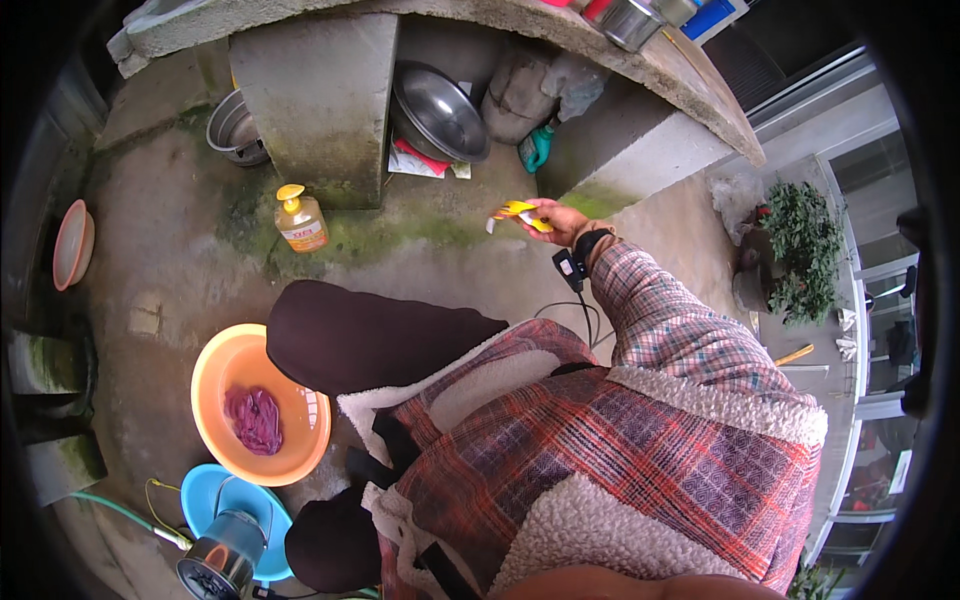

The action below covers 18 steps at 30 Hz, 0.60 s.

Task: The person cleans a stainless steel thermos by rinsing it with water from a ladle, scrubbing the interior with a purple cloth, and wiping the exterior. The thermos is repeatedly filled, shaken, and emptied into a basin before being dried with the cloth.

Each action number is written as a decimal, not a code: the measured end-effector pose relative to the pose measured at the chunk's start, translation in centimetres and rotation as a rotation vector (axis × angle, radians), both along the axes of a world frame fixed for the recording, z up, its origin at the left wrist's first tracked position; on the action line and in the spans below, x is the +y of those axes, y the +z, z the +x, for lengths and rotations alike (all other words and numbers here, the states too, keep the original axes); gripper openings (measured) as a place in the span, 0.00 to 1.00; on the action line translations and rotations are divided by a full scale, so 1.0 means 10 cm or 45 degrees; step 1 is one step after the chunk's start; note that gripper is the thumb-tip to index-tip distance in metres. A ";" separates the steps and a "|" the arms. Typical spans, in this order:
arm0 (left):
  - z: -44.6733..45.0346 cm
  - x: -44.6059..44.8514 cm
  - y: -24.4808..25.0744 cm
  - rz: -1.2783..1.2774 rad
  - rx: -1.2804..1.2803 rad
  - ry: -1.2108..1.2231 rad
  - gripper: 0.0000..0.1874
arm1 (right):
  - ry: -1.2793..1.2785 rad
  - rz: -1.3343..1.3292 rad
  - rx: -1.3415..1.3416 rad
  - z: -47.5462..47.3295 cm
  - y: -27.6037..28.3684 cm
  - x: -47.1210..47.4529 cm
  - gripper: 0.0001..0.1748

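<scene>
My right hand [556,221] reaches out over the concrete floor with a small yellow-and-white packet [517,211] gripped in its fingers. A black strap with a small device and a cable is on that wrist. My left hand is out of view. Beside my knees, an orange plastic basin [206,375] holds a wet purple-red cloth [256,420] and some water. A pump bottle with a yellow top [301,221] stands upright on the floor, left of the right hand. The basin touches or slightly overlaps a blue basin [196,491] in the picture.
A metal bucket [225,551] lies tilted over the blue basin, near a green hose [112,506]. Under the concrete counter [315,97] are a metal basin [442,109], a pot [236,131] and a teal bottle [535,148]. A potted plant [806,251] stands at right.
</scene>
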<state>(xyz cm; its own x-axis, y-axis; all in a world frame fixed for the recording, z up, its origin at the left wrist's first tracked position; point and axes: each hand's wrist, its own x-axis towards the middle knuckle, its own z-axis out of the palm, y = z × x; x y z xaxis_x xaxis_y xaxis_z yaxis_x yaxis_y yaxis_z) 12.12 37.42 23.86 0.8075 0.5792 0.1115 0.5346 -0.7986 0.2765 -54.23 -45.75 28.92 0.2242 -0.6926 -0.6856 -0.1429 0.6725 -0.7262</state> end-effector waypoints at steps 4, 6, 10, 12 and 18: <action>-0.02 0.12 0.00 0.007 -0.012 0.021 0.37 | 0.081 0.054 -0.118 -0.25 -0.35 0.04 0.12; -0.04 0.23 -0.01 -0.009 -0.016 0.042 0.37 | -0.048 0.090 0.009 -0.21 -0.43 -0.01 0.15; -0.05 0.43 -0.07 -0.039 -0.026 0.053 0.37 | 0.085 -0.046 -0.047 0.22 -0.30 -0.11 0.11; -0.06 0.50 -0.10 -0.070 -0.034 0.062 0.37 | 0.256 -0.064 -0.199 0.55 -0.10 -0.10 0.12; -0.18 0.60 -0.18 -0.157 -0.009 0.105 0.35 | 0.594 -0.153 -0.383 1.58 0.60 -0.05 0.20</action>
